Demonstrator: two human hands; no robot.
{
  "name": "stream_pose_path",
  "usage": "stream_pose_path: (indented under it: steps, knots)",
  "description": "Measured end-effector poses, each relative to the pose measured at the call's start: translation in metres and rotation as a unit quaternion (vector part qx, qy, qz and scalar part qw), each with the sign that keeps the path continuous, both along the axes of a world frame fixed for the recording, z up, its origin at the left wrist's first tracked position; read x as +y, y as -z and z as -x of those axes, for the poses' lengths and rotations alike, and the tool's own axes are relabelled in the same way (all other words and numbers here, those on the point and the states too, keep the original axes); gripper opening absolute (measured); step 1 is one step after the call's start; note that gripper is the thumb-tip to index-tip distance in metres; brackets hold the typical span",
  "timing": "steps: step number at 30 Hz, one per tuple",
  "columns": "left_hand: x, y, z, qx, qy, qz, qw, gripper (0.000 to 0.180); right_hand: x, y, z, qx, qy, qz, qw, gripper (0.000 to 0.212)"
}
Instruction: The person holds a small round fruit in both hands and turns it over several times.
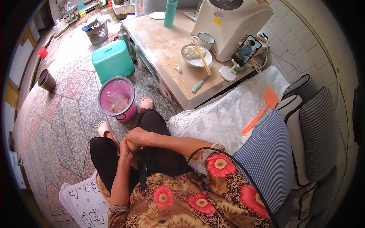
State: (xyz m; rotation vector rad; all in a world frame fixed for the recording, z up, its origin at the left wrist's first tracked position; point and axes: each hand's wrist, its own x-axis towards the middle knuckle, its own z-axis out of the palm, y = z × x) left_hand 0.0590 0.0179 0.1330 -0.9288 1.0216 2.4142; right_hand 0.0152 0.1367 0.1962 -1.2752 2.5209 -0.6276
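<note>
I sit with both hands together over my lap, above my black trousers. My right hand (pixel 137 136) curls over a small tan, rounded object (pixel 132 146), and my left hand (pixel 124 147) presses against it from the left side. Most of that object is hidden by my fingers, so I cannot tell what it is. A pink bin (pixel 116 98) lined with a pink bag stands on the floor just beyond my feet in pink slippers.
A low table (pixel 167 41) ahead carries a white bowl with chopsticks (pixel 196 55), a mug (pixel 205 38), a teal-handled knife (pixel 199 85), a phone on a stand (pixel 245 51), a white appliance (pixel 232 21) and a teal bottle (pixel 170 13). A teal stool (pixel 112 60) is on the floor. An orange swatter (pixel 262 108) and striped cushions (pixel 304 129) lie to my right.
</note>
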Motion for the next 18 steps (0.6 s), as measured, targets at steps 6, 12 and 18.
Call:
stream_pose_path:
  steps: [6, 12, 18]
  knots:
    - [0.002, -0.005, 0.0, -0.013, 0.001, 0.001, 1.0, 0.033, 0.0, 0.001, 0.0, 0.004, 0.0, 0.005, 1.0, 0.02]
    - [0.0, 0.002, 0.001, -0.017, 0.008, -0.035, 0.999, 0.034, 0.0, 0.004, 0.0, -0.002, 0.0, 0.003, 1.0, 0.019]
    - [0.004, -0.006, 0.0, -0.021, 0.006, -0.021, 1.0, 0.034, 0.001, 0.003, 0.001, -0.004, 0.001, 0.003, 1.0, 0.018]
